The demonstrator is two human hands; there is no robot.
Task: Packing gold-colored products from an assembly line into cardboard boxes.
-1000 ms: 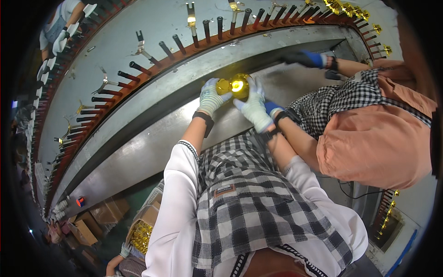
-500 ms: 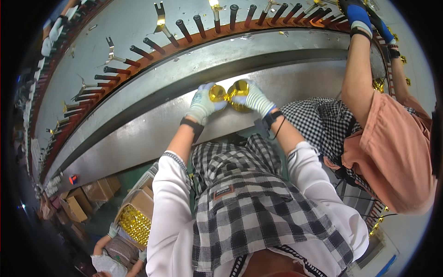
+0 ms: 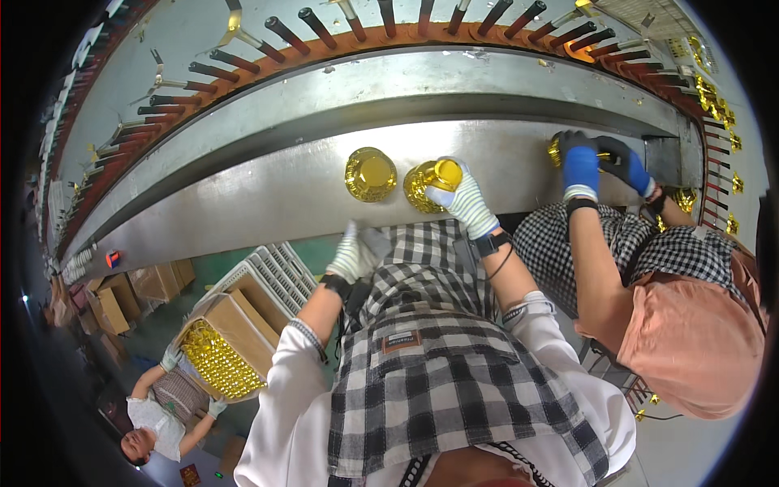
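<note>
My right hand (image 3: 466, 200), in a striped knit glove, has its fingers closed on a shiny gold cup-shaped piece (image 3: 420, 180) with a smaller round gold end facing up, at the metal bench. Just left of it, apart from both hands, a second gold cup-shaped piece (image 3: 371, 180) stands on the bench with its flat round face up. My left hand (image 3: 359, 253), gloved alike and a little blurred, is below the bench edge beside my checked apron (image 3: 422, 365). Its thumb stands apart from the fingers, and I see nothing held in it.
Beyond the metal bench (image 3: 268, 188) curves a rail (image 3: 349, 39) of dark upright rods, some carrying forked metal parts. At right a co-worker's gloved hands (image 3: 580, 162) handle a gold piece. Lower left, another person holds a cardboard box (image 3: 253, 329) of gold pieces near white crates (image 3: 276, 276).
My left hand has let go of a gold piece and drawn back toward my apron. The two gold pieces now stand apart. The co-worker's hands came down from the rods to the bench.
</note>
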